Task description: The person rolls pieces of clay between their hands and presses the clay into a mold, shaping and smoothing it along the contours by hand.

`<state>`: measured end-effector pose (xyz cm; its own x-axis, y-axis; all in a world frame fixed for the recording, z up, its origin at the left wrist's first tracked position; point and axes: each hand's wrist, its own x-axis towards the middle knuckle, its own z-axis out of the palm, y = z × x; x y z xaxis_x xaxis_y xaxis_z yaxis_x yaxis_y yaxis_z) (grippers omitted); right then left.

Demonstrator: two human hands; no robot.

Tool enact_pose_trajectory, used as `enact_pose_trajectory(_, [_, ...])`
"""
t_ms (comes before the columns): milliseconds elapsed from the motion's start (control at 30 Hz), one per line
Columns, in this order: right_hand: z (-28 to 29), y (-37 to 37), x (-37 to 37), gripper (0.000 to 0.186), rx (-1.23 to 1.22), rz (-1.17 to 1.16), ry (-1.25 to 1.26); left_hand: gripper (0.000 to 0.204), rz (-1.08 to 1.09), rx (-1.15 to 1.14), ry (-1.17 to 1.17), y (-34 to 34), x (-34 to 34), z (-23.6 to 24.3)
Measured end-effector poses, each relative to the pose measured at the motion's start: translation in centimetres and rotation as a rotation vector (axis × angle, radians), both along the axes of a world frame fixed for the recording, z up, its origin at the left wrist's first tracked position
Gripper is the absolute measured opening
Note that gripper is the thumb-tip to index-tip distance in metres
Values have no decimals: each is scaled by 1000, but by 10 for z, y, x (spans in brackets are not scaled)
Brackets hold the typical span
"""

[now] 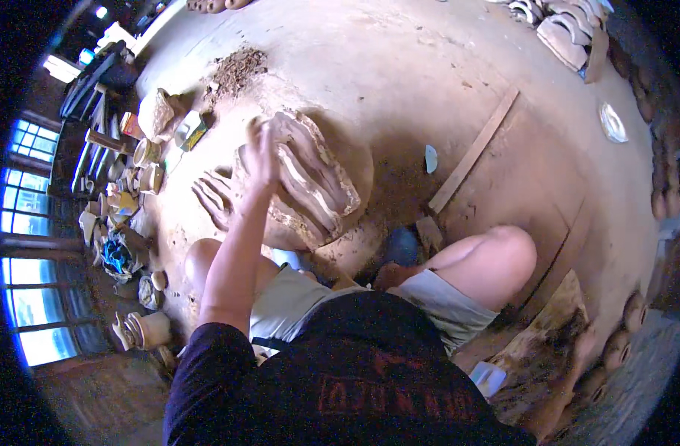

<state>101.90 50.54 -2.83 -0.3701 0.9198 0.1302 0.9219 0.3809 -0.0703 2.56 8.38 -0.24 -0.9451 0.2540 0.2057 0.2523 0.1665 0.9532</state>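
My left hand (263,154) reaches over a thick, pale brown block with long wavy ridges and rough edges (310,178), which looks like clay. The fingers look stretched out, somewhat blurred, near the block's upper left side; I cannot tell whether they touch it. Beside it on the left lies a smaller ridged piece (215,197). The large block rests on a round base (364,167) between my knees. Far out to the lower right, my right hand (584,348) is beside a rough tan slab (552,323); its fingers cannot be made out.
A wooden strip (474,152) and a small pale blue piece (431,159) lie on the floor to the right. Crumbled clay (238,70) is heaped beyond the block. Pots, bags and a carton (190,131) crowd the left. Curved pieces (563,37) are stacked at the far right.
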Motion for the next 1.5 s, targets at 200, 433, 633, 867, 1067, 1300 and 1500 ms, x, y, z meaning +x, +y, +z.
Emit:
enact_pose_trajectory(200, [90,-41,-404,51,206,-33,252,62,-570,289,-254,56,112,95])
enact_pose_trajectory(433, [155,-207,-692,60,-16,728,721,46,-706,560,-814,56,127,98])
enact_pose_trajectory(633, [157,-342,-800,105,-292,1303,934,62,-719,667,-590,1,137,74])
enact_pose_trajectory(867, [136,-375,-840,84,-663,1050,1085,95,-703,540,-335,-32,105,68])
enact_pose_trajectory(1067, [142,-376,-875,92,-994,1110,1060,111,-534,605,-85,-47,94,115])
enact_pose_trajectory(1300, [161,-420,-876,106,-799,1334,999,105,-510,649,-118,-69,87,124])
enact_pose_trajectory(1500, [162,-421,-896,98,-761,1316,945,87,-440,1119,-512,-82,66,104])
